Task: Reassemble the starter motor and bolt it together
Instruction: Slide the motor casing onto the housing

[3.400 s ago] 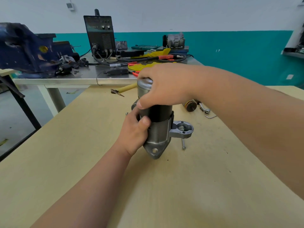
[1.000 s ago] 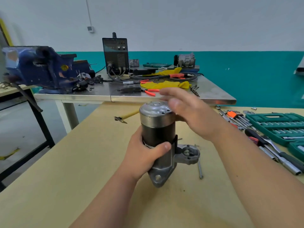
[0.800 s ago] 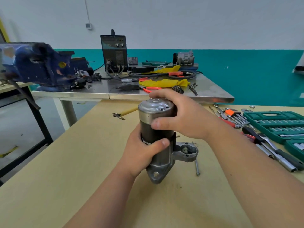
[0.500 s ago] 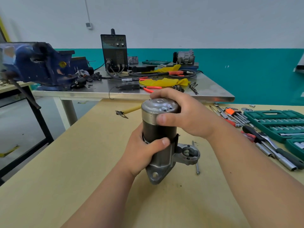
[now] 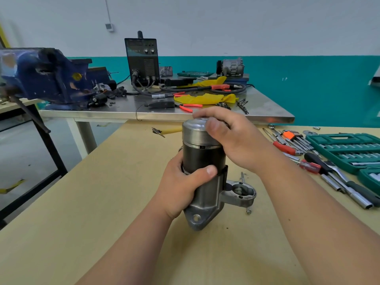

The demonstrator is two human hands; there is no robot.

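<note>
Left hand (image 5: pixel 181 188) wraps the black cylindrical starter motor (image 5: pixel 202 159); right hand (image 5: pixel 236 145) curls its fingers (image 5: pixel 213 126) round the domed (brushed-metal) cap (image 5: pixel 195 132).

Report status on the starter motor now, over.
Left hand grips starter motor body, upright. Right hand curled over silver end cap. Long bolt loose on table beside it, not fitted. Nothing in the way.

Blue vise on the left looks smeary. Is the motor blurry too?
Head view, left edge: the wide-angle lens likely stretches and softens things there, so the blue vise smears; head view, middle: the starter motor is sharp, with a bright glare streak on its silver cap; head view, below it: the light is soft, leaving only a faint shadow on the wooden table.
</note>
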